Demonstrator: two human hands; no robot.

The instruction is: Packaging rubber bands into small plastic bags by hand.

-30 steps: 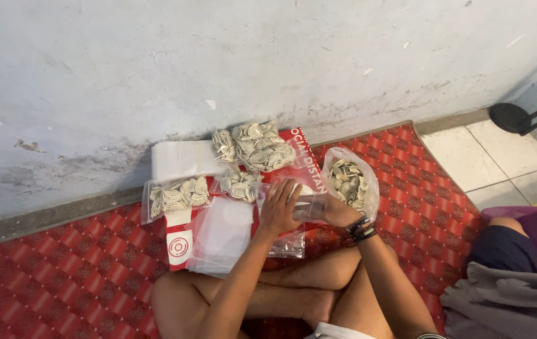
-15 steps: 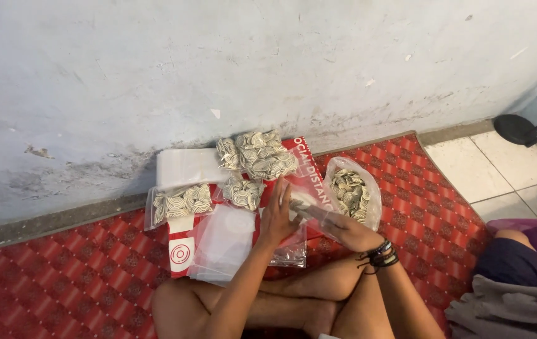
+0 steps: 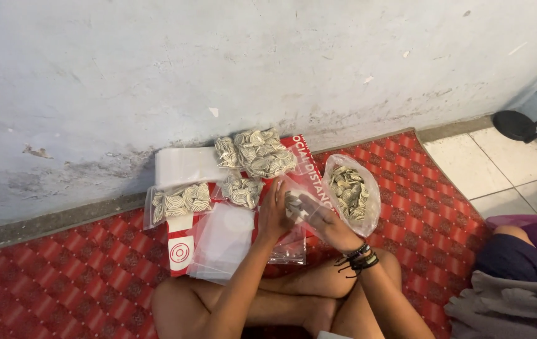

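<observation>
Small bag (image 3: 293,204) between left hand (image 3: 274,216) and right hand (image 3: 323,221). Open full bag (image 3: 351,193) just right of grip. Filled packets (image 3: 257,152) behind grip, against wall (image 3: 218,69). Empty bags (image 3: 221,242) left of grip, on mat (image 3: 61,289).

Red diamond-patterned mat (image 3: 61,282), grey-white wall (image 3: 218,69)

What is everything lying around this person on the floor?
small clear bag: one, clear with pale round pieces, held between both hands
filled bags: about four, clear with pale round pieces, by the wall
open bag: one, clear, part full, right of the hands
empty bags: a stack, clear, beside the left knee
red sheet: one, red and white, under the bags
mat: one, red patterned, on the floor
wall: grey-white, scuffed
left hand: on the small bag
right hand: on the small bag; dark bracelets at the wrist
</observation>
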